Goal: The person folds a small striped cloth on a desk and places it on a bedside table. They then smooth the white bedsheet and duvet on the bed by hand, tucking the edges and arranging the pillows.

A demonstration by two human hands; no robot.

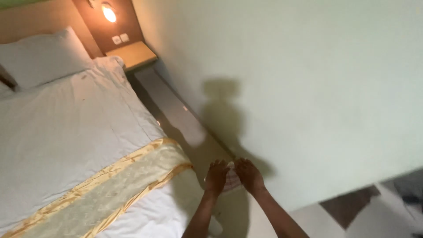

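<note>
Both hands low in view, at about 6 o'clock: left hand (216, 176) and right hand (249, 175) each pinch an edge of a small pale striped cloth (230, 180), stretched between them over the floor strip (176, 112) beside the bed (66, 132). Best handled, I judge, by keeping both pinches firm and level, cloth taut, clear of the gold bed runner (128, 176) at 9 o'clock.
</note>
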